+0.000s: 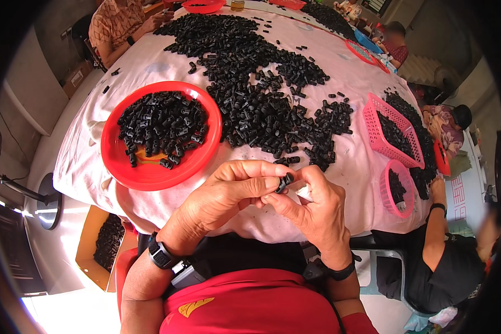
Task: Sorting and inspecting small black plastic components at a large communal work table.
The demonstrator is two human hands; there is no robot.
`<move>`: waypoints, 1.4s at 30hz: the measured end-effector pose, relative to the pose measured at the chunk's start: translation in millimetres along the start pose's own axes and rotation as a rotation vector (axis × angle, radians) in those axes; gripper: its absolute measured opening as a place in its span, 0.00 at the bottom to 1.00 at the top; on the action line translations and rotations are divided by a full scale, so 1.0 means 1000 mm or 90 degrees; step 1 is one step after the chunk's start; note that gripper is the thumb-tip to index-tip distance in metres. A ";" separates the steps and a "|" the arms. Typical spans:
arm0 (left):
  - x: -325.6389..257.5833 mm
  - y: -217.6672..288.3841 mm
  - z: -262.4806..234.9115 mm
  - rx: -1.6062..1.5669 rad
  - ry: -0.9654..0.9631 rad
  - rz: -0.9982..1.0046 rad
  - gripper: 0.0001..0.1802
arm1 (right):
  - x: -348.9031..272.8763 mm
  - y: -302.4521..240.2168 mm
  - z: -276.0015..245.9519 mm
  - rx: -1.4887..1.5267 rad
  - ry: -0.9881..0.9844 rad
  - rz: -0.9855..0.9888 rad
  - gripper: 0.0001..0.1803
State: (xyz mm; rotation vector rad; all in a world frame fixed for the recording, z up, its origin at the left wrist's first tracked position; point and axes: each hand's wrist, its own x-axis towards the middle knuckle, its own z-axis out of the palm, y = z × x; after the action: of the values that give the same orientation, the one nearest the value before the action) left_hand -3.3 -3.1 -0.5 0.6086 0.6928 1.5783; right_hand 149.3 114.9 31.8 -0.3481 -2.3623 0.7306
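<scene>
Over the table's near edge, my left hand (234, 186) pinches a small black cylindrical plastic part (284, 182) between thumb and fingers. My right hand (320, 209) closes on the same part from the other side. Against the right fingers shows a small white scrap (304, 193), maybe cloth or paper; its kind is unclear. Just beyond my hands spreads a large heap of similar black parts (250, 114). To the left, a round red plastic tray (114, 158) carries a mound of them.
Pink cloth (350, 189) covers the table. At right stand a pink rectangular basket (376, 133) and a round pink basket (388, 195), both holding black parts. A cardboard box (89, 245) sits on the floor at left. Other people sit around the table, one close at right.
</scene>
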 end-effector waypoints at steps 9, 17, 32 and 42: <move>0.000 0.000 0.000 0.015 0.023 -0.013 0.17 | 0.000 0.003 0.003 -0.021 -0.008 0.022 0.23; 0.002 -0.001 0.003 -0.001 0.016 0.005 0.16 | -0.001 0.005 0.004 0.005 -0.020 -0.002 0.21; 0.003 0.001 0.004 -0.018 0.034 -0.007 0.16 | 0.000 0.006 0.008 0.026 0.010 -0.001 0.20; 0.002 -0.001 0.001 -0.036 0.007 0.006 0.16 | -0.003 0.007 0.010 0.067 0.003 0.007 0.19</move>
State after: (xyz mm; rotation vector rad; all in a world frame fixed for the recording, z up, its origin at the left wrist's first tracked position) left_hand -2.2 -0.5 -0.1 0.5623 0.6528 1.6055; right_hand 145.1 115.5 19.4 -0.3173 -2.3096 0.8541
